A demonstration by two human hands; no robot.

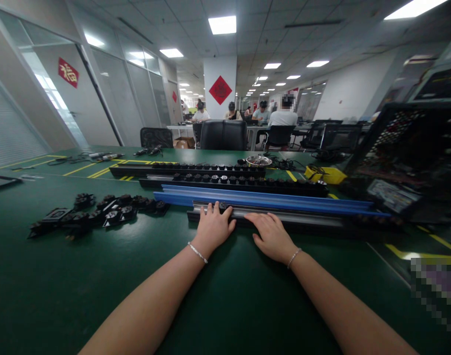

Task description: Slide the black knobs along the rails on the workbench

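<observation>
A long black rail (306,220) lies across the green table (136,266), nearest to me. My left hand (215,226) rests on its left part with the fingers spread, at a small black round part (223,206) seated in the rail. To the right, my right hand (271,234) touches the rail's front and top with extended fingers; nothing shows in its grasp. Just behind lies a blue rail (265,198). Two further black rails (155,182) with rows of small black parts lie beyond it.
Loose black parts (114,209) are heaped at the left. A metal bowl (258,161), a yellow tray (325,174) and cables stand towards the back right. A dark mesh-sided rack (413,143) is at the right. Several people sit at tables beyond.
</observation>
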